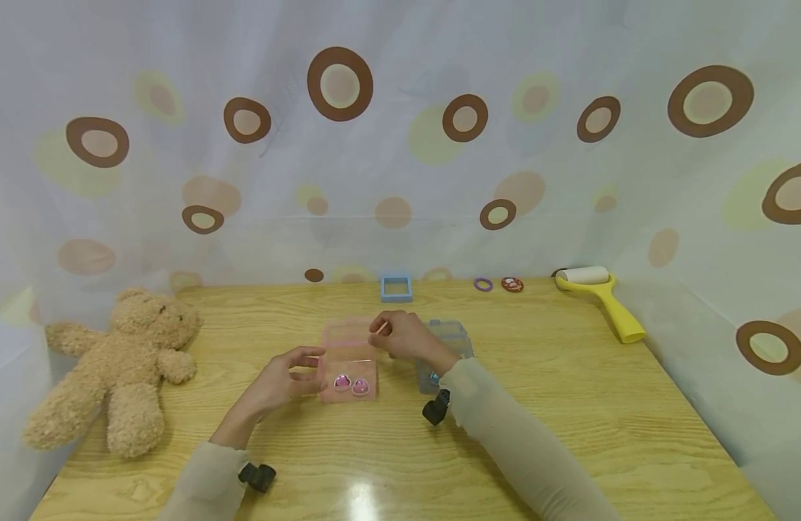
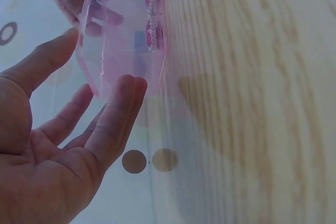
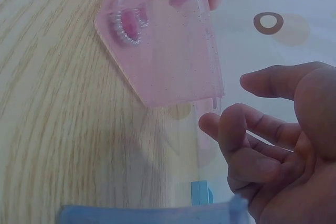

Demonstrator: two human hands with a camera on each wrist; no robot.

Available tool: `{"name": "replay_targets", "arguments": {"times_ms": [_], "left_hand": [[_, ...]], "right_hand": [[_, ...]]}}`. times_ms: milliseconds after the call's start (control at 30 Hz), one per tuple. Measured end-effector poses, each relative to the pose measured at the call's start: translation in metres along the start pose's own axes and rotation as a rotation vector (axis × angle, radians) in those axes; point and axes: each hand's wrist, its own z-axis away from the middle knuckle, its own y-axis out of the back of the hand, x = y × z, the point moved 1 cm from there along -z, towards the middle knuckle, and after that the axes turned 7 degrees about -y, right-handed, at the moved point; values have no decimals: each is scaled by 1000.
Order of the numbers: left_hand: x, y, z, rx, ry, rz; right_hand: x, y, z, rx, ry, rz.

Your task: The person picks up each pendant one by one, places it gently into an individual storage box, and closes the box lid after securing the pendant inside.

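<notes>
A see-through pink box (image 1: 349,395) stands with its lid (image 1: 346,331) raised at the back. Inside lie two pink heart-shaped gems (image 1: 360,387) edged with clear beads. My left hand (image 1: 284,378) is at the box's left side, fingers spread; in the left wrist view its fingertips (image 2: 125,85) are right at the pink wall. By the box's right rear corner, my right hand (image 1: 400,335) is raised with fingers loosely bent and thumb apart, holding nothing. Under my right forearm, a see-through blue-grey box (image 1: 428,383) with a teal gem (image 1: 434,378) is partly hidden.
A teddy bear (image 1: 129,365) lies at the left. Along the back are a blue square frame (image 1: 396,297), a purple ring (image 1: 483,284) and a red patterned disc (image 1: 512,284). A yellow-handled lint roller (image 1: 611,300) lies at the back right. A patterned curtain (image 1: 400,145) hangs behind the table.
</notes>
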Motion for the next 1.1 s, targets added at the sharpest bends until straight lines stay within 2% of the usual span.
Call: {"name": "replay_targets", "arguments": {"times_ms": [267, 600, 867, 1100], "left_hand": [[-1, 1, 0, -4, -10, -6], [0, 1, -1, -6, -10, -21], [1, 0, -2, 7, -3, -60], [2, 1, -2, 1, -15, -62]], "right_hand": [[1, 1, 1, 7, 26, -60], [3, 0, -2, -35, -12, -77], [4, 2, -3, 69, 10, -113], [2, 6, 0, 112, 6, -189]]}}
